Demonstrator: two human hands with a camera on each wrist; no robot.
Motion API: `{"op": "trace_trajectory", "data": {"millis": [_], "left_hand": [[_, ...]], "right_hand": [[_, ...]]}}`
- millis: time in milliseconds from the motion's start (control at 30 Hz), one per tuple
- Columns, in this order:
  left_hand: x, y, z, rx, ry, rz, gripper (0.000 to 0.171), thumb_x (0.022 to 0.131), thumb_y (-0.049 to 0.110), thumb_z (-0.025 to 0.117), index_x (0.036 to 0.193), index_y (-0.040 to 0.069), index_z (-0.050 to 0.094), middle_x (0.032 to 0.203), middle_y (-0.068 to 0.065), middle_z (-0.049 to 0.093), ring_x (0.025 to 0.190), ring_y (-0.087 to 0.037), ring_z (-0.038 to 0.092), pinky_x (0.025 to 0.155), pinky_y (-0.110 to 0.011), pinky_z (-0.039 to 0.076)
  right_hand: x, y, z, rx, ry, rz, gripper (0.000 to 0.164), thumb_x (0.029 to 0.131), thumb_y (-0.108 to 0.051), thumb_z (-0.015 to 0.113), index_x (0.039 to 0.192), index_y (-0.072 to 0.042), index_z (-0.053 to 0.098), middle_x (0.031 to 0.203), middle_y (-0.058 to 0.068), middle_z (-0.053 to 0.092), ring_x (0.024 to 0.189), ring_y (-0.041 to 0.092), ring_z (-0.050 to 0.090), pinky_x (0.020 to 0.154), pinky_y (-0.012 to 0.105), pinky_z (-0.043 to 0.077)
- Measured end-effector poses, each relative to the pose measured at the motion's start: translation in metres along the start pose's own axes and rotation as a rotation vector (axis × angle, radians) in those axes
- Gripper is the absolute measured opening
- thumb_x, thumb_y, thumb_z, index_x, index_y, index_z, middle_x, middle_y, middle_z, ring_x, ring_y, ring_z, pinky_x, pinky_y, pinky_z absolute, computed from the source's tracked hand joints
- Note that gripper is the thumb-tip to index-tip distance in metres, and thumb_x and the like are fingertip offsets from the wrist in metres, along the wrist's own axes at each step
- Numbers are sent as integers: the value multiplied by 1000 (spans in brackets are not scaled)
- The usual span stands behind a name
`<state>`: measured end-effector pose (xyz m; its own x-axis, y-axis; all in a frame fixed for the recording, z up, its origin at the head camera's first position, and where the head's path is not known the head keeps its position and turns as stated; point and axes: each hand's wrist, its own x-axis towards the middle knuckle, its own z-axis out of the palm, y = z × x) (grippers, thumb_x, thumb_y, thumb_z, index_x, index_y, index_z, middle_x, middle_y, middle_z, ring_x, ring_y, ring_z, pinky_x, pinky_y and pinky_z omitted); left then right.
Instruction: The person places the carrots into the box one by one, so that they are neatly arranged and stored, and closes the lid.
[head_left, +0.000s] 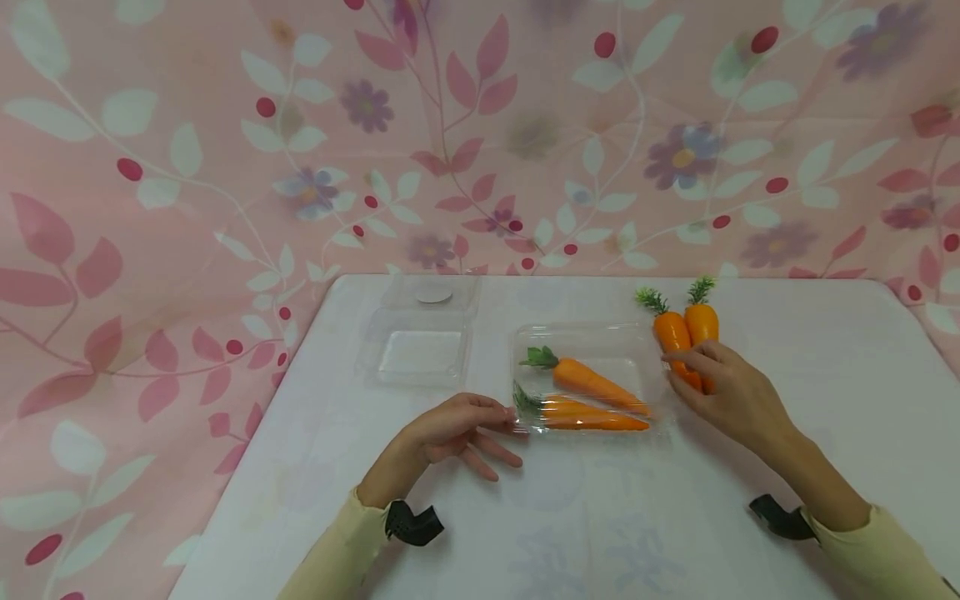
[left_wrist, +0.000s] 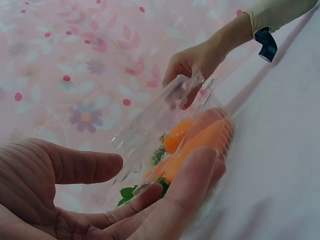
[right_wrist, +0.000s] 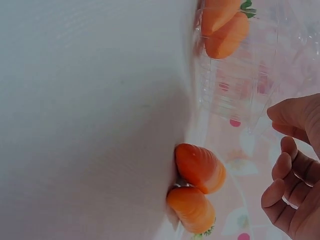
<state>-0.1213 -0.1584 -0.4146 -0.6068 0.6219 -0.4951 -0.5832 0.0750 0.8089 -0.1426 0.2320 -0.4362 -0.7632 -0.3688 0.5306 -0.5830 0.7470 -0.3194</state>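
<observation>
Left hand [head_left: 447,427]: relaxed, at carrot box [head_left: 592,337] | Right hand [head_left: 733,397]: grip unclear | Oval label [head_left: 434,295]: unreadable

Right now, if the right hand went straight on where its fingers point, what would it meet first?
The right hand would probably meet the clear box holding carrots, though depth is unclear.

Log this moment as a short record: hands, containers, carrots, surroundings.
left hand: at the near left corner of the carrot container
right hand: by that container's right end; contact unclear
packed carrots: two, inside the clear container
loose carrots: two, right of it, on the white table
second container: clear, open, left of the first
backdrop: pink, floral
</observation>
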Motion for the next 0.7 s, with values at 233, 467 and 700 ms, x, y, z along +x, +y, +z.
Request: {"op": "trace_trajectory", "data": {"millis": [233,467,700], "left_hand": [[3,-1,4,11,-5,-8,35,101,18,55,121,-9,56,131,-29,56,100,-39,68,67,-46,59],[5,-2,6,58,48,3,27,99,16,57,111,-8,57,125,-28,61,95,-38,70,64,-45,59],[7,0,9,101,108,18,23,96,14,59,106,-7,59,118,-25,66,90,-37,71,61,-46,59]], "right_hand": [[-4,1,1,19,7,-28,40,66,-2,88,103,-11,76,83,-1,52,67,8,39,50,13,34],[-6,0,1,54,20,-38,40,67,2,87,103,-11,76,84,-4,53,65,6,39,51,11,34],[-10,-5,-6,169,-33,199,25,82,-6,79,107,-8,74,81,-4,57,67,11,46,52,16,38]]}}
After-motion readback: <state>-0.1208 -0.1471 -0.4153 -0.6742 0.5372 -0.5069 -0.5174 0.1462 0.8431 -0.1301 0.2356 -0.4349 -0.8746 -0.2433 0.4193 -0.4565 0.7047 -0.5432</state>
